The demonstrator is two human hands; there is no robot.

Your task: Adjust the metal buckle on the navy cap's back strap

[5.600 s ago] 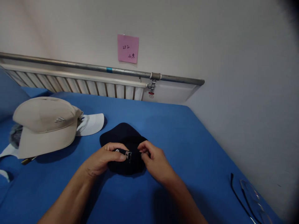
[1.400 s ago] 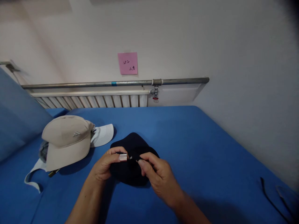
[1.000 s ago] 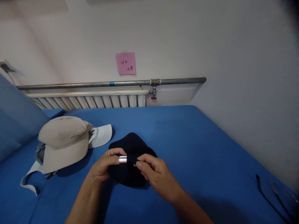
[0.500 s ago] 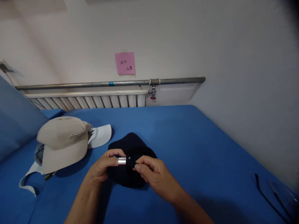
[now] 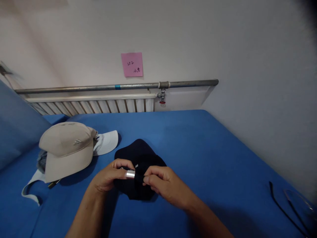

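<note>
**Both hands at the clasp**

Across the blue surface [image 5: 183, 138], a beige cap [image 5: 65, 140] lay at ten o'clock from the dark cap [image 5: 133, 150], which sat under the hands, its brim towards eleven. The left hand [image 5: 107, 177] pinched the silver clasp [image 5: 130, 174] between thumb and fingers; the right hand [image 5: 165, 185] gripped the dark strap [image 5: 139, 177] at three o'clock from it. Strap adjustment seemed in hand. The next move probably called for a steady clasp and straight strap.
</note>
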